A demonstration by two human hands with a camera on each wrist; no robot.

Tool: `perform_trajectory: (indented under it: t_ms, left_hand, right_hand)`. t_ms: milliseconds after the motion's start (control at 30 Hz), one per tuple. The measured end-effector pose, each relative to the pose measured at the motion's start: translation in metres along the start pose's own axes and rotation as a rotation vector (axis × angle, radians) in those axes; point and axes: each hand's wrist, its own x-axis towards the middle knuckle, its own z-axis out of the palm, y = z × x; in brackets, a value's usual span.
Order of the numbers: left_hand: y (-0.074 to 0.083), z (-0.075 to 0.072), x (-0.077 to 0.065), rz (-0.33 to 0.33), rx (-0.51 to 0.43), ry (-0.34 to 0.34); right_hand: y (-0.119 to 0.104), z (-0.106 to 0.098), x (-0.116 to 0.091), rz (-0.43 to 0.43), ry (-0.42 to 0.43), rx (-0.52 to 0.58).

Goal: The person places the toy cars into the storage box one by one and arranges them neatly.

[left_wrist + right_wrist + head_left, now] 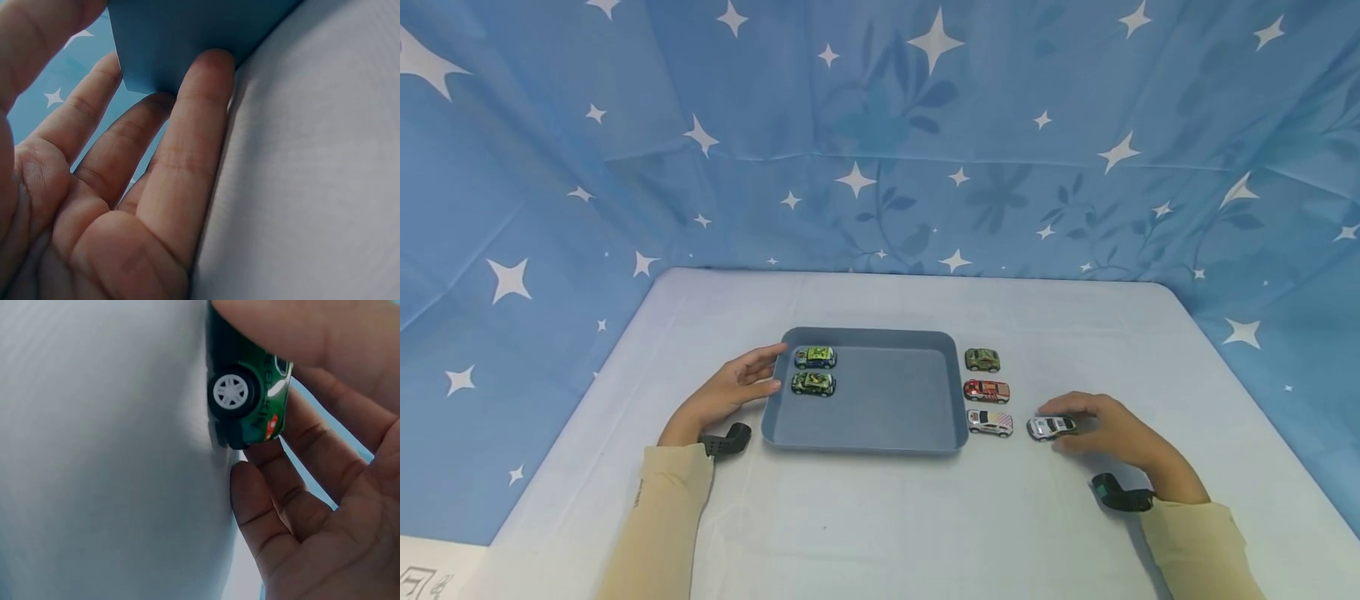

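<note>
My left hand (733,387) rests at the left side of a blue-grey tray (891,433), fingers fairly straight. In the left wrist view its fingertips touch the tray's outer wall (169,37). Two green patterned toy cars, one (816,357) behind the other (812,383), sit inside the tray near that hand. Right of the tray, my right hand (1101,429) holds a toy car (1051,427) between thumb and fingers, low at the tabletop. Silvery from above, the car (250,406) shows a green side and a white-hubbed wheel in the right wrist view.
Along the tray's right edge stand a green toy car (982,360), a red one (987,391) and a white one (990,422) in a column. A white cloth (880,525) covers the table. Behind it hangs a blue star-patterned curtain (880,217).
</note>
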Motion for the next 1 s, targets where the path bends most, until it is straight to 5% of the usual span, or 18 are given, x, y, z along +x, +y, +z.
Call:
perform_trajectory:
  t_ms: [467,1000]
  left_hand:
    - [0.001,0.0,-0.001,0.0,0.0,0.003]
    - [0.002,0.001,0.0,0.003,-0.003,0.004]
  right_hand:
    - [-0.012,0.0,0.002,0.053,0.022,-0.126]
    - [-0.037,0.007,0.006,-0.104,0.071,-0.098]
